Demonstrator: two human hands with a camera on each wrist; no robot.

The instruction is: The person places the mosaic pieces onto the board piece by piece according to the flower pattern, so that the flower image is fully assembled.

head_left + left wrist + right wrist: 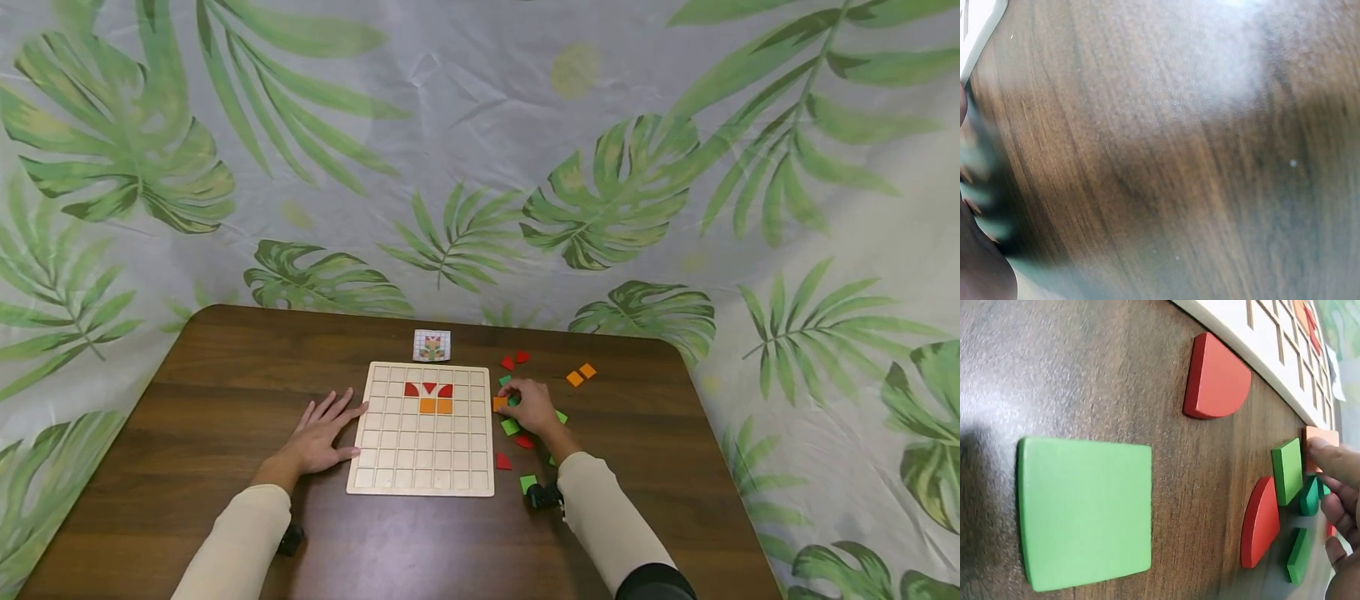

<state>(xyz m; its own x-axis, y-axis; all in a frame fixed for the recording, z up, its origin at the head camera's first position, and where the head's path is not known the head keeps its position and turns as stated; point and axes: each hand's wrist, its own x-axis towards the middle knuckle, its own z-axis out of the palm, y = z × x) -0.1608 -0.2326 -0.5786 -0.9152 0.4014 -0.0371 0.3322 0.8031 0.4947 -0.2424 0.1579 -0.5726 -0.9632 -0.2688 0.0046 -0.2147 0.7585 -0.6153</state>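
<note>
A pale wooden grid board [420,467] lies on the table, with red shaped tiles [429,388] and two orange square tiles [436,406] set in its upper rows. My left hand [318,437] is spread flat, its fingertips at the board's left edge. Beside the right edge, my right hand [534,407] pinches an orange square tile [500,404]; in the right wrist view the thumb lies over that orange tile [1321,435]. Dark green tiles [1310,497] sit just under the fingers, partly hidden.
Right of the board lie loose red quarter-round tiles [1219,378] and light green square tiles [1088,512]. Two more orange tiles [581,375] are farther right. A small pattern card [432,345] lies behind the board. A leaf-printed cloth [465,125] hangs behind the table.
</note>
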